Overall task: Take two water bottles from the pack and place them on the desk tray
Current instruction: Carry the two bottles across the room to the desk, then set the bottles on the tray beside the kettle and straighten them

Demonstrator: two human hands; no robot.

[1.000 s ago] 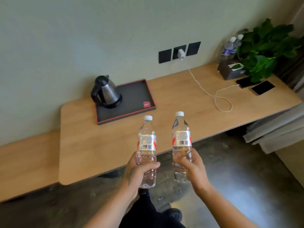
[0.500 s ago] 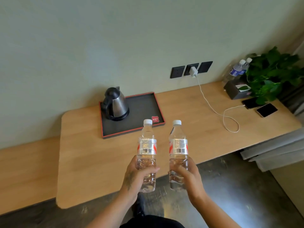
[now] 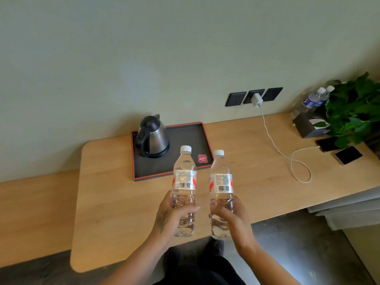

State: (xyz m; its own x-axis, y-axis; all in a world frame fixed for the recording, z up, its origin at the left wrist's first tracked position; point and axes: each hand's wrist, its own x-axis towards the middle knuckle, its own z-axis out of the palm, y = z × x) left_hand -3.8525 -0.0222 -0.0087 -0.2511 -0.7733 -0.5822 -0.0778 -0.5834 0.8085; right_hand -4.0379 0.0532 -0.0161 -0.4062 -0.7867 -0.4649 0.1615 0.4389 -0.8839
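Change: over the last second the desk (image 3: 115, 204) and tray (image 3: 186, 140) have grown and slid toward frame centre; we are closing in.
Left hand (image 3: 170, 219): wrapped around the left bottle (image 3: 184, 182), upright, its cap overlapping the tray's near edge in the picture.
Right hand (image 3: 232, 221): gripping the right bottle (image 3: 221, 186), upright, just right of the tray.
Tray: kettle (image 3: 153, 136) fills its left; the right part looks free.
Meaning: we judge both bottles fetched, placement remaining.
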